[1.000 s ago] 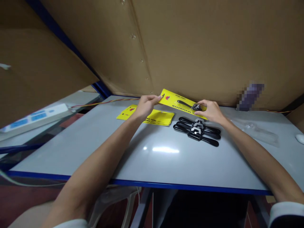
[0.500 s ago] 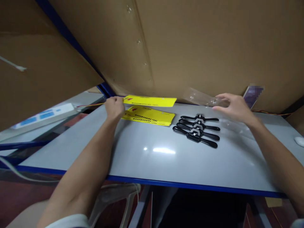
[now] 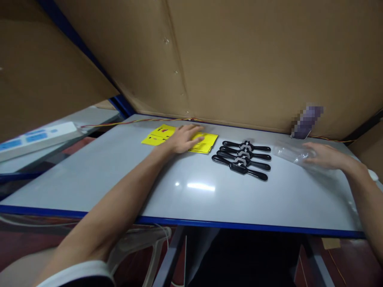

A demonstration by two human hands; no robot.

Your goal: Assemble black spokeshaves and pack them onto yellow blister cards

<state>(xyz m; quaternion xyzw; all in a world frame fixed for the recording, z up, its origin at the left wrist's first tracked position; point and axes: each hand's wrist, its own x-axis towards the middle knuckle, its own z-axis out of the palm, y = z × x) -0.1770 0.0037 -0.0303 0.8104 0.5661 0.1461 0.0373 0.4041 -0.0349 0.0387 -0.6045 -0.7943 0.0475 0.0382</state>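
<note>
My left hand lies with its fingers spread on the yellow printed cards at the back of the table, hiding part of them. One card sticks out to the left, under my wrist. My right hand is closed around the near end of some clear plastic packaging, low over the table or touching it; I cannot tell which. Between my hands several black-handled spokeshaves with silver blade parts lie in an overlapping row.
The grey tabletop ends in a blue front edge. A cardboard wall rises behind it. A white power strip is at the left, its cord running along the back. A purple item leans against the wall. A plastic chair stands below.
My left hand has moved right, from holding a raised yellow card to resting flat on the cards. My right hand has moved right and down with the clear plastic. The view has shifted slightly.
</note>
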